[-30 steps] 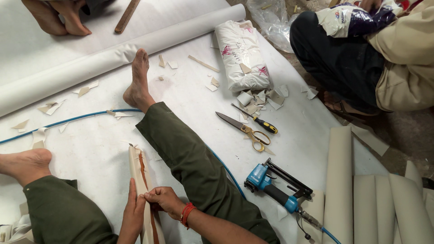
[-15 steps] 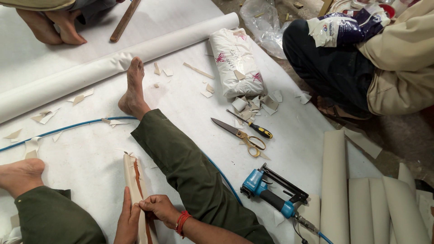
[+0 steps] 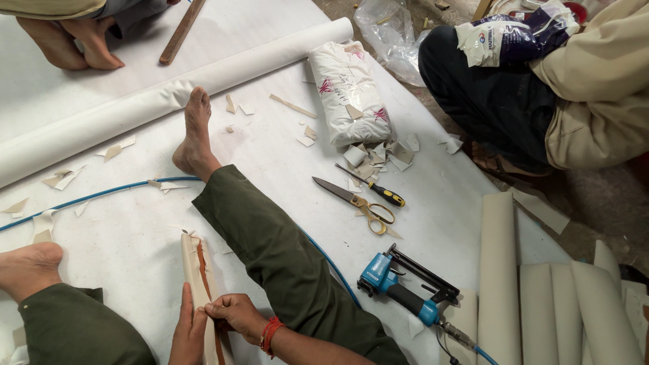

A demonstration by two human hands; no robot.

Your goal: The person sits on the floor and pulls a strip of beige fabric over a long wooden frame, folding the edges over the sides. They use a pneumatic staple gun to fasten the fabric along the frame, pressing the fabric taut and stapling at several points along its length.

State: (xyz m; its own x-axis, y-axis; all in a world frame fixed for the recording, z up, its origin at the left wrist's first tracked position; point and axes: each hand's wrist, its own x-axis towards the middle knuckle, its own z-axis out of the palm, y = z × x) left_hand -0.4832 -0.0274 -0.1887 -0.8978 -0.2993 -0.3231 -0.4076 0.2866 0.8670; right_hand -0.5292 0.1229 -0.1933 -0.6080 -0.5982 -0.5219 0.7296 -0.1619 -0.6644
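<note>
Between my legs on the white floor sheet [image 3: 135, 250] lies a cream-covered wooden strip [image 3: 196, 270]. My left hand [image 3: 188, 334] lies flat against its side, and my right hand [image 3: 233, 315] pinches the cream covering at its edge. A blue staple gun [image 3: 399, 290] sits near my right knee

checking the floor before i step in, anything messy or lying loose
Yes: offcut scraps lie strewn over the white sheet, open scissors and a screwdriver lie loose, and a blue hose trails across it.
</note>
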